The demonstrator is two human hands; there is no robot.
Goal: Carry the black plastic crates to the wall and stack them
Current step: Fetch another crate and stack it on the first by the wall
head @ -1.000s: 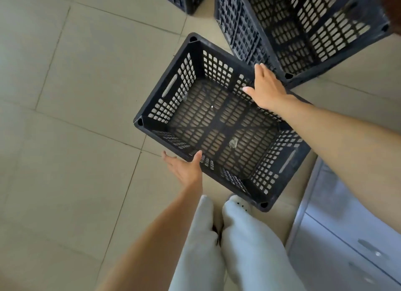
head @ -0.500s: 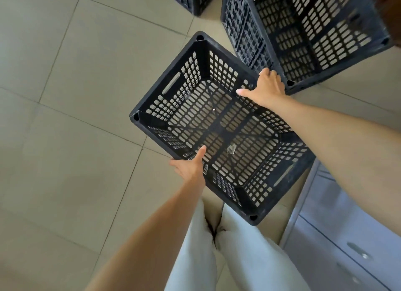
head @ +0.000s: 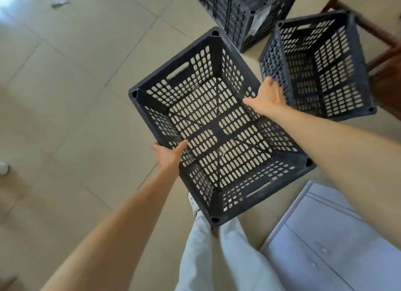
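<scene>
The black crate hangs tilted above the tiled floor, the left hand closed on its near long rim and the right hand on the far one. Gripped only at mid-rim, it may well twist and slip, or clip the open crate just beside it

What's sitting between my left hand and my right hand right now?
In the head view, the held crate, empty, spans from left hand to right hand.

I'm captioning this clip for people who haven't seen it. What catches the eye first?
An empty black slotted plastic crate fills the centre, held above the tiled floor by the left hand and right hand on opposite rims. More black crates stand behind at upper right.
</scene>
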